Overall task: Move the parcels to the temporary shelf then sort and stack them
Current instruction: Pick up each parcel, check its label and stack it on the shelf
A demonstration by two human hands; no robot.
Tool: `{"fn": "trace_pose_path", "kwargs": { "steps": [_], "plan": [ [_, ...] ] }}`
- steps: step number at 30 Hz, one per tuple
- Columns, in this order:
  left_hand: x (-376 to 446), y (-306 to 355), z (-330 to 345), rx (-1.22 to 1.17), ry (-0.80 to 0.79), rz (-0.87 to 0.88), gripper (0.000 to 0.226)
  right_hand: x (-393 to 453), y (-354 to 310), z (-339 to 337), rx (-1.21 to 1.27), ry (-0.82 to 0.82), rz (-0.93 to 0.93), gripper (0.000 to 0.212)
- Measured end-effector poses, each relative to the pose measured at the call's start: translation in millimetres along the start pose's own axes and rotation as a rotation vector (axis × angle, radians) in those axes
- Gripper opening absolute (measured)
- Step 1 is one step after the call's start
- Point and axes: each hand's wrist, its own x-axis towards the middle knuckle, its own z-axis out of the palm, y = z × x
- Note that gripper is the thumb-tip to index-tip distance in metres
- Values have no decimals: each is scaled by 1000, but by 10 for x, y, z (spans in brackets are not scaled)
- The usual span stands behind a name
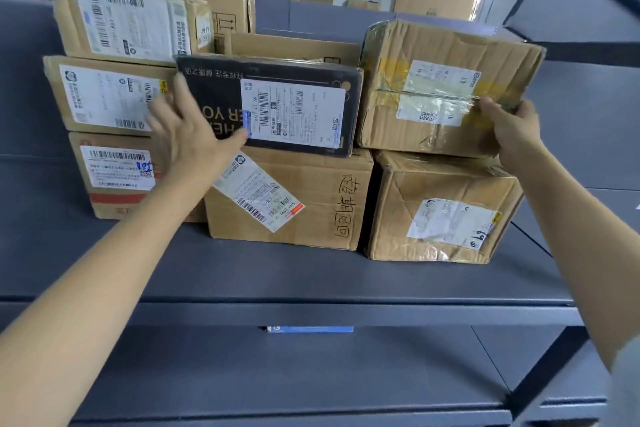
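The parcels already stand in stacks on the grey shelf [311, 274], labels to the front, probably so they can be read when sorting. The left hand [187, 135] lies spread and flat against the left end of the black box [270, 104], which rests on a brown carton [287, 198]; I think it steadies or squares it. The right hand [512, 135] grips the right lower corner of the taped carton [446, 87], fingers curled around it, seemingly to seat it on the box under it [443, 208].
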Motion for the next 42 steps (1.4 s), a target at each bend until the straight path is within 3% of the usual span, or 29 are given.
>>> {"fn": "trace_pose_path", "kwargs": {
  "steps": [2, 4, 7, 16, 18, 20, 23, 25, 27, 29, 31, 34, 38, 42],
  "plan": [
    [-85, 129, 32, 134, 7, 231, 103, -13, 8, -21, 64, -8, -16, 61],
    [-136, 285, 105, 198, -94, 364, 100, -46, 7, -12, 47, -30, -26, 63],
    [-174, 465, 237, 179, -193, 356, 98, -37, 43, -3, -8, -52, -38, 61],
    [-216, 534, 256, 230, -212, 318, 101, -44, 26, -91, -58, -161, -35, 68],
    [-213, 517, 205, 253, -228, 321, 103, -39, 12, -154, -73, -199, -14, 78],
    [-207, 458, 132, 258, -203, 340, 101, -70, 15, -220, -119, -189, -15, 96],
    [-210, 229, -50, 188, -61, 370, 91, -115, 87, -366, -111, -79, -26, 91],
    [-265, 14, -196, 105, 67, 285, 79, -134, 258, -533, -9, 40, 50, 76],
    [-379, -219, -292, -48, 112, 39, 63, -242, 465, -656, 107, 64, 167, 55],
    [-512, -455, -253, -152, -56, -193, 49, -391, 666, -622, 223, -29, 268, 50],
    [-675, -589, -147, -155, -361, -316, 51, -546, 779, -502, 291, -64, 353, 49],
    [-873, -613, 6, -287, -603, -376, 56, -623, 784, -361, 352, -14, 397, 52],
    [-928, -551, 66, -359, -575, -369, 48, -659, 753, -341, 347, 14, 379, 50],
    [-943, -542, 79, -366, -601, -360, 52, -763, 687, -257, 343, 62, 373, 60]
  ]
}}
